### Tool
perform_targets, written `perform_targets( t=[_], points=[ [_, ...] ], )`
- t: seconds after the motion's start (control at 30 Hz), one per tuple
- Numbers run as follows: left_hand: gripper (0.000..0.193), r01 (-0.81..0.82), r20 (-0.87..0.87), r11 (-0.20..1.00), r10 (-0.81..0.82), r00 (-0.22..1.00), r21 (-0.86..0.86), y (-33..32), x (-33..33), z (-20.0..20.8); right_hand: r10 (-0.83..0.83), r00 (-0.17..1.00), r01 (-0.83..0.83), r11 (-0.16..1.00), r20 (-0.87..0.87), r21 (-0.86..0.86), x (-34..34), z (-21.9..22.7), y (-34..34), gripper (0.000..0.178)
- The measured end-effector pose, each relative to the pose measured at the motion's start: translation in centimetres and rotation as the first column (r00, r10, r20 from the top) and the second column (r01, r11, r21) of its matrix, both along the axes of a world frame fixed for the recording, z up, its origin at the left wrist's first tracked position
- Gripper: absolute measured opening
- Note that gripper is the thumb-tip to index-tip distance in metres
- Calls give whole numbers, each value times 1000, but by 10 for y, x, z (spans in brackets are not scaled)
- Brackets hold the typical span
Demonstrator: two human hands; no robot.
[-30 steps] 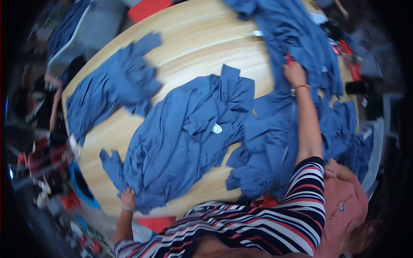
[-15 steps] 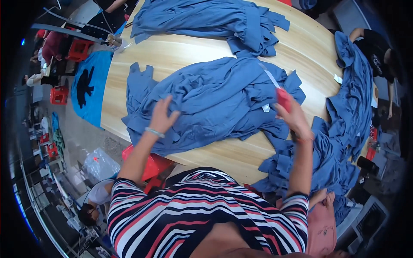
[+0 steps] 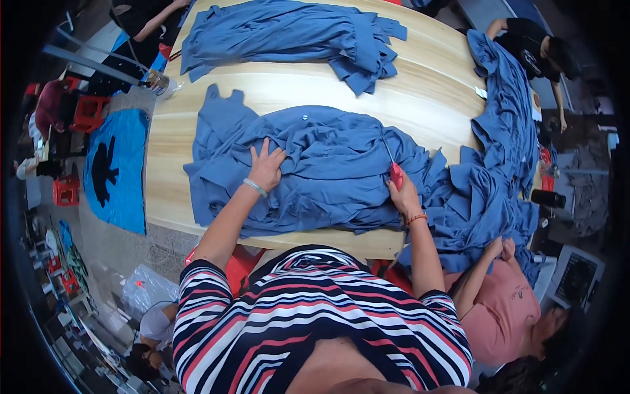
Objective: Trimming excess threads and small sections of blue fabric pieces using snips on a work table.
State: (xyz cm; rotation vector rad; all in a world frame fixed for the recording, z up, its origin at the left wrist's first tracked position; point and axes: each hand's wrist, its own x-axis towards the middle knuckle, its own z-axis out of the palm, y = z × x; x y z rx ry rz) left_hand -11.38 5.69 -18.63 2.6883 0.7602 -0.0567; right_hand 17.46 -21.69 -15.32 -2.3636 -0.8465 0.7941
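A blue garment [image 3: 328, 171] lies bunched and wrinkled across the table in front of me. My left hand [image 3: 266, 167], with a bracelet at the wrist, presses on its left part with fingers spread. My right hand [image 3: 405, 197] is closed around the red handle of a pair of scissors [image 3: 396, 176]. Their slim metal blade points away from me, over the garment's right part. The blade's tip lies against the cloth, and I cannot tell whether it is in a fold. A small shiny round spot shows near the garment's far edge.
Another blue garment [image 3: 275, 39] lies at the far side of the wooden table [image 3: 167, 164]. More blue cloth [image 3: 505, 151] runs along the right edge. A person in pink [image 3: 499, 308] sits close at my right; one in black [image 3: 531, 49] is at the far right. Red stools [image 3: 65, 190] stand left.
My right hand has moved left and nearer to me with the scissors, whose blade now shows thin, edge-on. The left hand has shifted slightly right and lies flatter. The view has shifted.
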Motion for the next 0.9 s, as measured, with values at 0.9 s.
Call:
perform_targets(
  t=[0.9],
  points=[
    [27,-261,47,354,667,743,-898,-40,34,-9,387,915,-378,921,114,-94,-108,132,3,28]
  ],
)
